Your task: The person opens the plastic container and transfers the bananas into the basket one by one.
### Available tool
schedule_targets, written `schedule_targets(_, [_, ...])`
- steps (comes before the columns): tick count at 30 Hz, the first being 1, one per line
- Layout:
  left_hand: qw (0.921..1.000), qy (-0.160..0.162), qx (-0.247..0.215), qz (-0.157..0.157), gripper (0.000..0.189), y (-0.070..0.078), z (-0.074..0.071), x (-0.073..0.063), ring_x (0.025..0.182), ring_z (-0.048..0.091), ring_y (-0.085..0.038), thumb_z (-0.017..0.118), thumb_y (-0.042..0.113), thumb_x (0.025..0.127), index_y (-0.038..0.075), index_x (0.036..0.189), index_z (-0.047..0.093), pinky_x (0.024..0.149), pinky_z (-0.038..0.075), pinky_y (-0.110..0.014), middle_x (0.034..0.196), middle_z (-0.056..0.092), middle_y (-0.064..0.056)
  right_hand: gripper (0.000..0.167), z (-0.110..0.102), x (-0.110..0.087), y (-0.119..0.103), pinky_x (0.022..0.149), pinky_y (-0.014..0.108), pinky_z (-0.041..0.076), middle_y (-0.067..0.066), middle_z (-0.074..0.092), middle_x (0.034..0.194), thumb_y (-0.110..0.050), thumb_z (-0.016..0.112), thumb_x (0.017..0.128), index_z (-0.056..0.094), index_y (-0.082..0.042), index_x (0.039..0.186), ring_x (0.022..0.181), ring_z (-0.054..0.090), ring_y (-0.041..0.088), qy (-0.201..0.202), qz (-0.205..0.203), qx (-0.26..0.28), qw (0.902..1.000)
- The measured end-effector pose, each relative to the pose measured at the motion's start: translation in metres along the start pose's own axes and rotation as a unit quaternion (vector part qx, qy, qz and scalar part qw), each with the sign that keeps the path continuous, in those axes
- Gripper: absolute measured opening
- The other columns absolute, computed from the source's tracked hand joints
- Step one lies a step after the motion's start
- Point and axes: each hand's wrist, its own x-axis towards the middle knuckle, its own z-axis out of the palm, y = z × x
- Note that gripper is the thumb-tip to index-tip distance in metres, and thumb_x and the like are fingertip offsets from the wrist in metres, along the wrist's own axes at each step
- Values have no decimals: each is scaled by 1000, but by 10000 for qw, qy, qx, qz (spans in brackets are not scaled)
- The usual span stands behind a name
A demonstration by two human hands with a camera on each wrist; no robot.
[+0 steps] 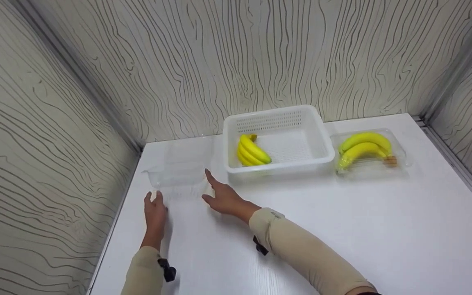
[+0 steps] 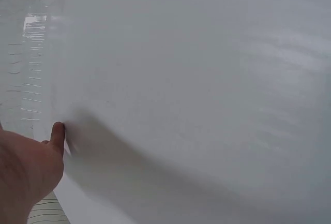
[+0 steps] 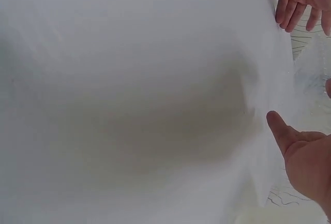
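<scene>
At the left of the white table stands a clear plastic container (image 1: 176,177), hard to make out against the white; a clear flap-like part rises behind it. My left hand (image 1: 155,211) is at its near left corner, and in the right wrist view that hand's fingers (image 3: 292,14) are extended. Beside the near right corner is my right hand (image 1: 224,198), thumb and forefinger spread apart. Whether either hand touches the plastic, I cannot tell. The left wrist view shows the container's ribbed, shiny side (image 2: 33,63) beyond the left thumb (image 2: 58,133).
A white basket (image 1: 279,167) stands against the back wall with a bunch of bananas (image 1: 252,151) inside at its left. To its right, a clear plastic box (image 1: 400,172) holds more bananas (image 1: 365,149). Patterned walls (image 1: 236,61) enclose the table's back and sides.
</scene>
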Motion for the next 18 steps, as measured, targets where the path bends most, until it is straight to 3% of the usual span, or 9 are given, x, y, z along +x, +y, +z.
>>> schedule_targets(5, [9999, 106, 8, -3, 81, -4, 8, -7, 159, 35, -45, 25, 56, 113, 7, 172, -1, 132, 30, -57, 172, 28, -31, 84, -11, -13, -11, 122, 47, 48, 12, 40, 173, -36, 61, 109, 10, -23, 174, 151, 55, 29, 69, -182, 255, 9995])
schedule_targets(8, [9995, 155, 244, 128, 77, -6, 16, -14, 157, 38, -44, 30, 53, 114, 6, 171, 10, 130, 32, -58, 169, 35, -29, 80, -21, -27, -14, 120, 47, 51, 9, 37, 175, -34, 61, 109, 15, -22, 173, 150, 55, 28, -3, -388, 416, 9984])
schedule_targets(13, [9939, 62, 785, 774, 61, -4, 36, -30, 152, 46, -42, 40, 41, 115, 4, 163, 35, 125, 39, -59, 160, 50, -26, 71, -48, -61, 2, 112, 45, 57, 9, 46, 170, -31, 59, 110, 25, -24, 172, 145, 61, 27, -33, -867, 23, 9962])
schedule_targets(18, [9820, -222, 1146, 1487, 48, -5, 59, -56, 142, 57, -41, 50, 31, 113, 3, 152, 51, 117, 50, -55, 149, 61, -23, 60, -77, -110, 42, 103, 40, 62, 9, 62, 156, -28, 57, 111, 38, -22, 167, 134, 69, 27, 197, -1161, -320, 9925])
